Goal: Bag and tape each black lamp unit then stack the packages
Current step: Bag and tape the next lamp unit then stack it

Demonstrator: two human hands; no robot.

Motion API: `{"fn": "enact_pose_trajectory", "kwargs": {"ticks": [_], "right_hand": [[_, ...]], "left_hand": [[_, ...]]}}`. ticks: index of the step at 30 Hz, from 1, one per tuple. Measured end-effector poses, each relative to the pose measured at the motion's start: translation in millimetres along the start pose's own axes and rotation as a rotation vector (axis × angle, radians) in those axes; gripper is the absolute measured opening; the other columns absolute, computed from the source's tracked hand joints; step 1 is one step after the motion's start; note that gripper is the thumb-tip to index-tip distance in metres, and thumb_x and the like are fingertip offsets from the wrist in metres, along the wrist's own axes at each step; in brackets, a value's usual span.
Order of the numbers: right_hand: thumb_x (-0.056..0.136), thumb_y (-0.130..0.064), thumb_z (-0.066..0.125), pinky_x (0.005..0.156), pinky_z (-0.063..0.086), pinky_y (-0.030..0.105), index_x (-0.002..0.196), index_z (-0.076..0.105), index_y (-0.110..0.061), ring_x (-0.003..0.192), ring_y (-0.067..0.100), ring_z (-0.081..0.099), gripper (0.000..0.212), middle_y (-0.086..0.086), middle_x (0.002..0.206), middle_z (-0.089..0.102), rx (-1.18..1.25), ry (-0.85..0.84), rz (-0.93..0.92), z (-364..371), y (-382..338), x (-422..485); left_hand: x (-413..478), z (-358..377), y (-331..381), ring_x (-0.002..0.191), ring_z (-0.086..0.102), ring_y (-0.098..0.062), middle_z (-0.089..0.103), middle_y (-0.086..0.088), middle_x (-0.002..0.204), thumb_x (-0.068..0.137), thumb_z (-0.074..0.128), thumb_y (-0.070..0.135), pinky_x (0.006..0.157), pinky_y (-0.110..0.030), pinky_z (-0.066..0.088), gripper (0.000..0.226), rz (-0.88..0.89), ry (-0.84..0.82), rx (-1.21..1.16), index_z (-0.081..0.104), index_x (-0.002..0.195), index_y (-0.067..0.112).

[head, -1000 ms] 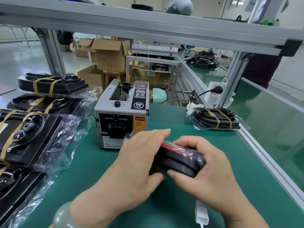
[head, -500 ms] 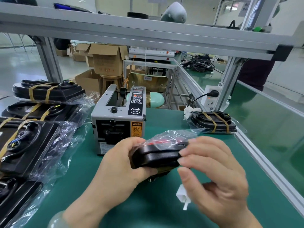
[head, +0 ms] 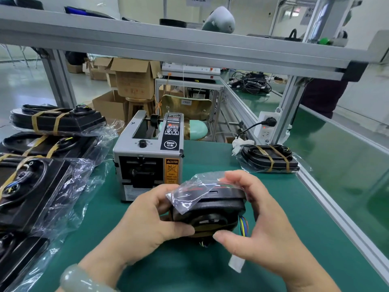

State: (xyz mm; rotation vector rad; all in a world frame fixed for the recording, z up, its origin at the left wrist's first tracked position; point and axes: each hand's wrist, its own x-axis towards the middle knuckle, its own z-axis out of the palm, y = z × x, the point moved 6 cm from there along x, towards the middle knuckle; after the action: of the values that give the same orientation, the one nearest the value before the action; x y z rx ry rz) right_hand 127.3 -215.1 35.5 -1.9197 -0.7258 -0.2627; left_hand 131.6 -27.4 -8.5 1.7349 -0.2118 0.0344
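Note:
A black lamp unit (head: 219,209) in a clear plastic bag (head: 189,192) is held upright on its edge above the green mat. My left hand (head: 147,220) grips its left side, thumb underneath. My right hand (head: 259,224) curls round its right side, fingers over the top edge and thumb below. Coloured wires (head: 243,225) and a white connector (head: 236,263) hang from the unit. One taped, bagged lamp package (head: 270,158) lies at the back right. Several bagged and taped packages (head: 42,182) lie at the left.
A grey tape dispenser (head: 147,157) stands just behind the hands. A white power strip (head: 266,127) hangs on the frame post at the right. An aluminium rail (head: 328,203) edges the green mat (head: 210,275) on the right. A shelf beam (head: 189,47) crosses overhead.
The lamp unit has been lifted off the mat and tipped so its round underside faces me. My right hand shifted from the near edge to wrap the unit's right side.

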Motion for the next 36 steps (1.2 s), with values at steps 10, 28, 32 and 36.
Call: {"fn": "enact_pose_trajectory", "kwargs": {"ticks": [10,28,32,36], "right_hand": [[0.056,-0.024,0.07,0.083,0.04,0.006,0.114,0.052,-0.035,0.101,0.004,0.06,0.062,-0.018,0.11,0.059,-0.114,0.098,-0.024,6,-2,1],[0.059,-0.032,0.074,0.078,0.044,0.012,0.106,0.048,-0.046,0.091,0.007,0.06,0.055,-0.017,0.102,0.059,-0.225,0.15,-0.078,7,-1,2],[0.056,-0.025,0.077,0.076,0.044,0.015,0.104,0.049,-0.041,0.086,0.004,0.058,0.057,-0.019,0.096,0.058,-0.331,0.202,-0.081,4,3,3],[0.055,-0.024,0.076,0.076,0.043,0.013,0.104,0.048,-0.04,0.086,0.005,0.058,0.058,-0.019,0.097,0.057,-0.349,0.211,-0.089,3,2,2]], "left_hand": [[-13,2,74,0.111,0.059,0.001,0.061,0.023,0.123,0.072,0.068,0.045,0.091,-0.016,0.046,0.047,0.401,0.153,0.272,0.058,0.118,0.047],[-6,-34,-20,0.049,0.059,-0.003,0.069,0.005,0.064,0.088,0.065,0.027,0.044,-0.019,0.044,0.007,-0.428,0.578,-0.505,0.066,0.087,0.02],[-3,-48,-27,0.034,0.046,0.0,0.06,0.009,0.048,0.086,0.069,0.022,0.032,-0.015,0.037,0.009,-0.498,0.68,-0.596,0.063,0.08,0.019],[7,-51,-23,0.031,0.044,0.001,0.056,0.01,0.044,0.089,0.064,0.023,0.033,-0.011,0.036,0.012,-0.503,0.682,-0.626,0.062,0.079,0.018]]}}
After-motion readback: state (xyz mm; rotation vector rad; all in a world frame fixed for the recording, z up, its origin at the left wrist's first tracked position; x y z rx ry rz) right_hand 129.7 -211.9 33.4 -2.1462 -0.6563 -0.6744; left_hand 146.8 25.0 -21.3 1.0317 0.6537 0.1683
